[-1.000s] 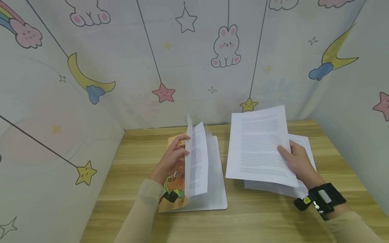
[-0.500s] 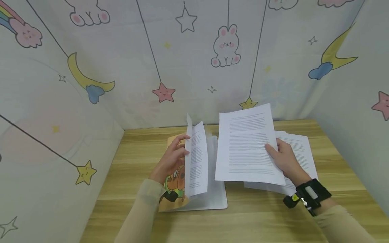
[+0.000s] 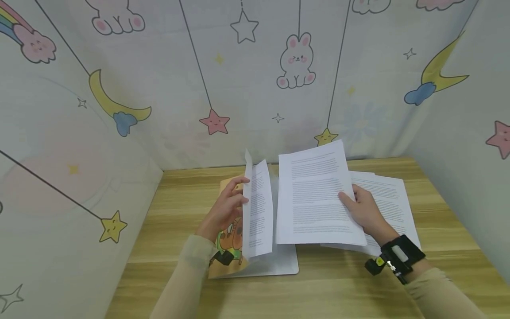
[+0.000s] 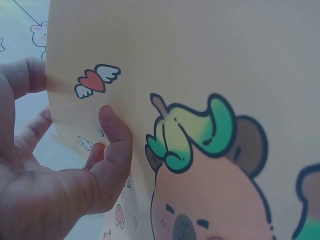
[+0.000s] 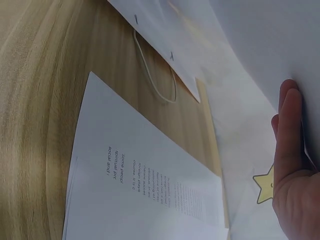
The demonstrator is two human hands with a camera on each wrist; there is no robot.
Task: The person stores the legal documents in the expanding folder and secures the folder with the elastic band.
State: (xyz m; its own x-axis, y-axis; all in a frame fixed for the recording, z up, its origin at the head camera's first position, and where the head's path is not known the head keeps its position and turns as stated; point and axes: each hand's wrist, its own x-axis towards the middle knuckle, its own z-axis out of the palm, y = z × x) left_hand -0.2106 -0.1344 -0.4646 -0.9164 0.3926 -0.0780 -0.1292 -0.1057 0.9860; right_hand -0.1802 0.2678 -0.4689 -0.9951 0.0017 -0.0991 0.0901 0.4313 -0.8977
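Note:
A file folder (image 3: 284, 261) with an orange cartoon cover (image 4: 200, 45) lies on the table, its cover lifted nearly upright. My left hand (image 3: 226, 206) holds that cover by its edge, fingers bent around it in the left wrist view. A printed page (image 3: 260, 208) stands inside against the raised cover. In my right hand (image 3: 368, 212) is a printed sheet of paper (image 3: 314, 199), pinched at its right edge with the thumb on the printed face. The sheet hangs tilted over the folder's right part and hides it. Whether it is one sheet or several, I cannot tell.
More printed papers (image 3: 388, 199) lie on the wooden table (image 3: 318, 283) at the right, partly under the right hand. A thin elastic cord (image 5: 150, 80) loops out from the folder's edge. A white cartoon-printed cloth (image 3: 255, 88) walls the table's back and sides.
My right hand has moved left with the sheet, bringing it from over the loose papers to over the folder, slightly lower now. The left hand and raised cover have stayed in place.

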